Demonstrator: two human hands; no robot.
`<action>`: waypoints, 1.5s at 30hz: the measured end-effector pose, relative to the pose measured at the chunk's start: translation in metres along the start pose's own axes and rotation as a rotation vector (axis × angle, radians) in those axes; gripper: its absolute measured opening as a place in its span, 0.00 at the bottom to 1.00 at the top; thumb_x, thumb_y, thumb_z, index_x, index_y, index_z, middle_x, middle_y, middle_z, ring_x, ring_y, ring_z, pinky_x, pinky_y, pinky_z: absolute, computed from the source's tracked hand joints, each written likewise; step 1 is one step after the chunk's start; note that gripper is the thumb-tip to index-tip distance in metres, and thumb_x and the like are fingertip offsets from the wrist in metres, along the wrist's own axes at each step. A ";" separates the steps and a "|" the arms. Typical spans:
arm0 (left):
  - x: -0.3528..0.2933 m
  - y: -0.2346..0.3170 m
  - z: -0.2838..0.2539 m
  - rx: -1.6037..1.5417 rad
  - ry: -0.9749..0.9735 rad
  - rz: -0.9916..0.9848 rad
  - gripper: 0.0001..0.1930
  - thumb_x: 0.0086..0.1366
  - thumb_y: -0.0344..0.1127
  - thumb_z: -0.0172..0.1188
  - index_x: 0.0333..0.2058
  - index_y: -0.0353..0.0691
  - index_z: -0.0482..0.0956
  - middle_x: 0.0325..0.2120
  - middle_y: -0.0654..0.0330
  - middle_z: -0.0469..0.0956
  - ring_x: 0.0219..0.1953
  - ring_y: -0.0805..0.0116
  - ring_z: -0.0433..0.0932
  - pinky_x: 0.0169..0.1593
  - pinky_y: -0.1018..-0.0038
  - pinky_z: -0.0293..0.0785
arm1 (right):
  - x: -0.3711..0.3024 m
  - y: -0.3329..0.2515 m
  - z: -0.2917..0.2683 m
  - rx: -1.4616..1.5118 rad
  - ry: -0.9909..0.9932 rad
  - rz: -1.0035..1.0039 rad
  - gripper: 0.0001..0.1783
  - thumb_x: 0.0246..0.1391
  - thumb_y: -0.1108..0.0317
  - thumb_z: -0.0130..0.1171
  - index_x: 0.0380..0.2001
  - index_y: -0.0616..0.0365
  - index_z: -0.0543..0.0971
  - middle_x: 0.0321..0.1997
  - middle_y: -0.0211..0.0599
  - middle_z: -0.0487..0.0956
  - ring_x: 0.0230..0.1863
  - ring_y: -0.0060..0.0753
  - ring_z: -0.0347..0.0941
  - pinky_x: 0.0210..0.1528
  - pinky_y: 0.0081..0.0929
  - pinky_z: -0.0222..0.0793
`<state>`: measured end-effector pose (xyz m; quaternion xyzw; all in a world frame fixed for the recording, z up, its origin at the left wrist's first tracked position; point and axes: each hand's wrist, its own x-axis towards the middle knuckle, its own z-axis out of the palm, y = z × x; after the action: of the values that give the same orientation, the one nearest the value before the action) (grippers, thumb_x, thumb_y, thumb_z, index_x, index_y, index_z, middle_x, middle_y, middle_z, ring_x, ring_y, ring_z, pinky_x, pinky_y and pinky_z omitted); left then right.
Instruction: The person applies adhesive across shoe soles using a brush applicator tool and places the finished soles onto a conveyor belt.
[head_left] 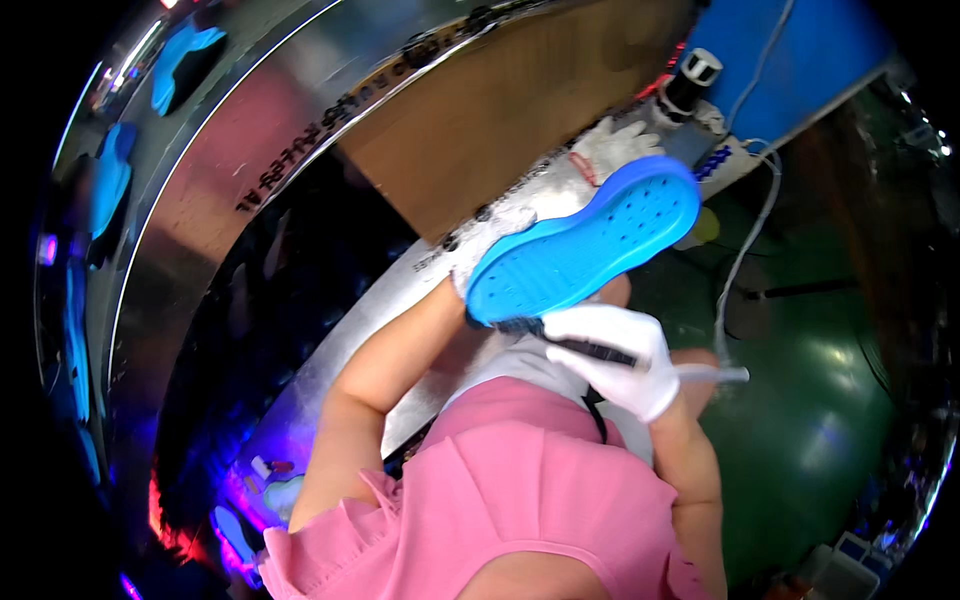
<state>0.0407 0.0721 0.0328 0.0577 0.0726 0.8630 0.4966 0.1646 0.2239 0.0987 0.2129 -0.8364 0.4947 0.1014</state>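
A bright blue shoe sole [585, 240] is held up in front of me, its holed inner face turned toward me. My left hand [487, 245], in a white glove, grips it from behind along the left edge, and the sole hides most of its fingers. In the white-gloved right hand [625, 360] is a brush [597, 351] with a slim black handle. Its dark bristles meet the near lower edge of the sole, at the narrower end. The fingers of my right hand are closed round the handle.
Several blue soles [112, 180] lie along a metal conveyor at the left. A brown cardboard sheet [480, 110] leans beyond the metal table edge. Past the sole are a spare white glove [618, 145], a black bottle with a pale cap [692, 80] and a hanging white cable [765, 210].
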 end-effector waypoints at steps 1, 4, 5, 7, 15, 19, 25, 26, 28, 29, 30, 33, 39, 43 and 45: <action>-0.006 0.000 0.001 0.046 0.032 -0.019 0.36 0.63 0.55 0.53 0.62 0.35 0.61 0.54 0.37 0.69 0.45 0.34 0.76 0.47 0.48 0.76 | -0.002 0.005 0.001 -0.019 -0.001 0.002 0.09 0.48 0.73 0.66 0.36 0.58 0.83 0.38 0.35 0.83 0.39 0.39 0.81 0.41 0.26 0.76; -0.020 0.003 0.006 0.158 0.123 -0.072 0.34 0.62 0.53 0.53 0.59 0.32 0.64 0.51 0.38 0.72 0.44 0.40 0.78 0.47 0.53 0.77 | -0.009 0.011 0.018 -0.213 -0.090 -0.144 0.10 0.49 0.70 0.65 0.37 0.56 0.82 0.39 0.34 0.83 0.41 0.38 0.80 0.42 0.28 0.76; -0.024 0.004 0.008 0.194 0.143 -0.098 0.34 0.62 0.52 0.53 0.58 0.31 0.65 0.50 0.39 0.73 0.44 0.42 0.78 0.47 0.54 0.77 | -0.013 0.004 0.026 -0.273 -0.119 -0.183 0.11 0.49 0.69 0.64 0.37 0.54 0.82 0.39 0.34 0.83 0.40 0.38 0.80 0.41 0.29 0.75; -0.032 0.010 0.012 0.264 0.167 -0.153 0.33 0.62 0.50 0.53 0.57 0.29 0.68 0.47 0.39 0.75 0.43 0.45 0.80 0.48 0.57 0.78 | -0.009 0.000 0.037 -0.113 -0.042 -0.079 0.11 0.47 0.67 0.62 0.36 0.49 0.80 0.38 0.30 0.81 0.37 0.37 0.79 0.38 0.30 0.74; -0.029 0.044 -0.022 0.506 0.241 -0.292 0.33 0.60 0.53 0.55 0.54 0.27 0.72 0.41 0.43 0.80 0.32 0.50 0.82 0.36 0.60 0.81 | -0.006 0.000 0.029 -0.279 0.060 -0.151 0.05 0.47 0.66 0.60 0.30 0.45 0.77 0.29 0.23 0.77 0.31 0.31 0.76 0.32 0.28 0.71; -0.038 0.040 -0.009 1.215 0.208 -0.055 0.27 0.57 0.46 0.61 0.50 0.33 0.74 0.38 0.48 0.81 0.33 0.55 0.81 0.37 0.63 0.78 | -0.008 0.009 0.025 -0.387 -0.005 -0.217 0.03 0.45 0.65 0.58 0.25 0.43 0.74 0.21 0.31 0.73 0.24 0.36 0.74 0.24 0.33 0.65; -0.001 0.041 -0.014 1.227 0.058 0.064 0.24 0.61 0.45 0.60 0.52 0.37 0.75 0.44 0.52 0.79 0.43 0.60 0.79 0.48 0.66 0.75 | -0.005 0.001 -0.018 -0.314 -0.067 -0.121 0.22 0.42 0.75 0.62 0.44 0.48 0.81 0.44 0.33 0.82 0.36 0.36 0.79 0.38 0.29 0.76; -0.002 0.041 -0.016 1.111 0.115 0.015 0.24 0.62 0.44 0.60 0.53 0.37 0.75 0.45 0.52 0.79 0.45 0.61 0.79 0.50 0.67 0.74 | -0.008 0.000 -0.020 -0.457 -0.210 -0.130 0.27 0.35 0.78 0.62 0.45 0.48 0.81 0.47 0.33 0.81 0.32 0.37 0.78 0.35 0.29 0.76; -0.006 0.041 -0.020 0.935 0.273 -0.072 0.23 0.63 0.44 0.60 0.53 0.39 0.76 0.47 0.53 0.79 0.48 0.62 0.78 0.54 0.68 0.73 | -0.008 -0.012 -0.018 -0.498 -0.191 -0.144 0.26 0.33 0.77 0.62 0.43 0.51 0.81 0.46 0.34 0.82 0.27 0.36 0.76 0.31 0.29 0.76; -0.009 0.041 -0.019 0.863 0.393 -0.124 0.22 0.64 0.44 0.60 0.54 0.39 0.76 0.48 0.54 0.78 0.50 0.63 0.78 0.56 0.69 0.72 | -0.004 -0.015 -0.017 -0.470 -0.163 -0.138 0.21 0.36 0.76 0.65 0.40 0.52 0.82 0.44 0.37 0.82 0.26 0.36 0.76 0.31 0.28 0.75; -0.013 0.043 -0.023 0.815 0.522 -0.159 0.22 0.64 0.43 0.60 0.54 0.40 0.76 0.49 0.55 0.78 0.51 0.64 0.77 0.58 0.69 0.71 | -0.002 -0.016 -0.015 -0.447 -0.133 -0.126 0.15 0.39 0.75 0.69 0.36 0.54 0.83 0.41 0.39 0.83 0.25 0.37 0.76 0.31 0.26 0.73; -0.012 0.059 -0.037 1.330 -0.157 0.299 0.20 0.67 0.40 0.55 0.56 0.43 0.74 0.56 0.56 0.72 0.59 0.64 0.70 0.63 0.68 0.63 | 0.007 -0.007 -0.018 -0.476 -0.126 -0.154 0.15 0.39 0.76 0.68 0.35 0.55 0.83 0.41 0.40 0.83 0.26 0.35 0.76 0.29 0.26 0.72; -0.016 0.063 -0.033 0.602 0.193 -0.135 0.22 0.70 0.45 0.50 0.59 0.45 0.71 0.53 0.60 0.76 0.56 0.68 0.73 0.61 0.69 0.67 | 0.009 -0.019 -0.028 -0.477 -0.042 -0.151 0.15 0.39 0.76 0.69 0.35 0.56 0.83 0.41 0.43 0.83 0.24 0.39 0.74 0.29 0.25 0.71; -0.022 0.073 -0.032 1.081 0.131 0.161 0.25 0.68 0.52 0.51 0.57 0.44 0.74 0.50 0.57 0.77 0.50 0.62 0.78 0.55 0.67 0.74 | 0.006 -0.019 -0.032 -0.584 -0.084 -0.272 0.17 0.39 0.72 0.64 0.37 0.49 0.83 0.41 0.32 0.83 0.22 0.29 0.72 0.24 0.22 0.70; -0.030 0.079 0.013 0.958 0.161 -0.091 0.29 0.65 0.58 0.52 0.56 0.43 0.75 0.48 0.54 0.78 0.45 0.60 0.80 0.49 0.65 0.77 | 0.008 -0.014 -0.036 -0.597 0.009 -0.209 0.17 0.37 0.73 0.66 0.37 0.52 0.83 0.39 0.33 0.83 0.22 0.31 0.72 0.25 0.24 0.71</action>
<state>-0.0085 0.0078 0.0594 0.2099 0.5023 0.7116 0.4442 0.1624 0.2479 0.1303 0.2562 -0.9179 0.2150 0.2135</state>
